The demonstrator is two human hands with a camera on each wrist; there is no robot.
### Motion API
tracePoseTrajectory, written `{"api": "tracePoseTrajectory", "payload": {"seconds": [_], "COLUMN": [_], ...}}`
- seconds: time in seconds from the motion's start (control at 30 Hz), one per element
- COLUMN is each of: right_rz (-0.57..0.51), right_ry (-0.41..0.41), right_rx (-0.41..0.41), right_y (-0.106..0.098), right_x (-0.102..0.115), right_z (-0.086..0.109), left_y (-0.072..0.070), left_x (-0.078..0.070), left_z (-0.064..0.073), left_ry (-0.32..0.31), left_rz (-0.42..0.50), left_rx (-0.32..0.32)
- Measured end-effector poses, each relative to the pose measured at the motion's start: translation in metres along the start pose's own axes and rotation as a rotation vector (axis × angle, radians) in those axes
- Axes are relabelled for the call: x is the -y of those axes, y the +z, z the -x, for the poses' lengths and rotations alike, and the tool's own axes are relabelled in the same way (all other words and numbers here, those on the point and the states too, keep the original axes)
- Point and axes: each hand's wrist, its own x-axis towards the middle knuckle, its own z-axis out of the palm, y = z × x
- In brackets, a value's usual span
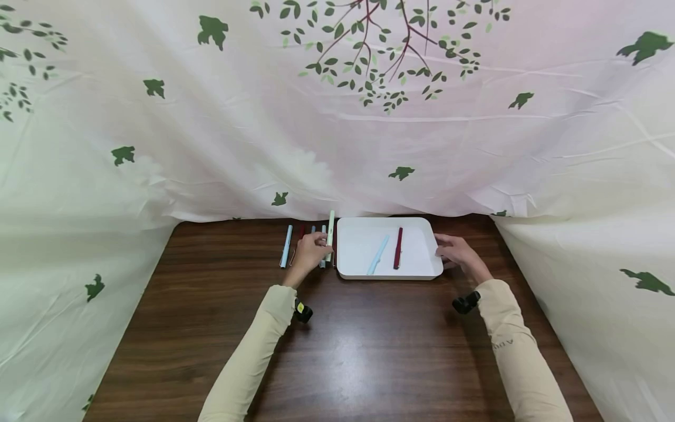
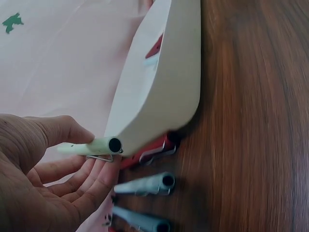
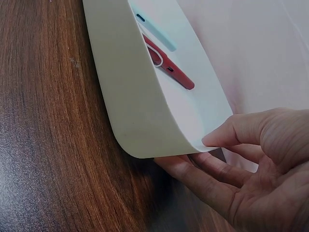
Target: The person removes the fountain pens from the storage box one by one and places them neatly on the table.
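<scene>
Between thumb and fingers my left hand (image 1: 311, 252) pinches a pale green pen (image 2: 99, 146) with a wire clip, raised beside the left end of a white tray (image 1: 345, 271). My right hand (image 1: 457, 253) holds the tray's right end, thumb at the rim and fingers against the outside and underside in the right wrist view. Inside the tray lie a light blue pen (image 1: 378, 254) and a dark red pen (image 1: 398, 248). Below the left hand, a red pen (image 2: 157, 147), a pale blue pen (image 2: 147, 184) and a darker blue pen (image 2: 142, 220) lie side by side.
Another light blue pen (image 1: 286, 246) lies at the left end of the row, partly red pens near it behind the hand. The dark wooden table (image 1: 348, 351) meets a hanging leaf-and-bird patterned cloth (image 1: 337, 146) just behind the tray.
</scene>
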Motion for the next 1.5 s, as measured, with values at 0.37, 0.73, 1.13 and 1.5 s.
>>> {"api": "tracePoseTrajectory", "payload": {"seconds": [0.37, 0.73, 1.13, 1.5], "right_rz": [0.012, -0.008, -0.022, -0.026], "right_ry": [0.023, 0.044, 0.046, 0.045], "right_rx": [-0.019, -0.042, -0.048, -0.045], "right_y": [-0.002, -0.001, 0.000, 0.001], "right_x": [-0.003, -0.004, -0.005, -0.005], "right_z": [0.000, 0.001, 0.000, -0.003], "left_y": [-0.028, -0.055, -0.081, -0.089], "left_x": [0.023, 0.046, 0.066, 0.087], "left_z": [0.004, 0.009, 0.014, 0.018], "left_ry": [-0.048, -0.106, -0.179, -0.224], "left_rz": [-0.001, -0.048, -0.093, -0.124], "left_rx": [-0.060, -0.107, -0.158, -0.165]}}
